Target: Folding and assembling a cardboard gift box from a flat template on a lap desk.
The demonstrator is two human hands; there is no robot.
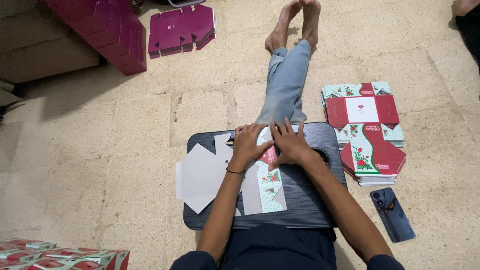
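A flat die-cut carton blank (225, 175), grey-white on its bare side and printed with roses on pale green and red where a panel is turned over, lies across the dark lap worktop (310, 200), its left flaps jutting past the worktop's left edge; the left hand (248, 145) lies palm down on the folded panel with fingers together and pointing away, a dark band at the wrist, its grip pressed flat on the card rather than pinching it; the right hand (290, 144) lies just beside it, touching, fingers spread and likewise pressed flat on the fold; the worktop sits over the person's lap, and one outstretched leg in light jeans (286, 82) runs away from it to bare feet (296, 22); to the right, on the tiled floor (125, 130), rests a stack of printed flat blanks (365, 132); near it lies a dark phone (392, 215); far left stand magenta folded boxes (107, 30) and flat magenta blanks (182, 27); finished rose-printed boxes (65, 257) show at the lower left corner.
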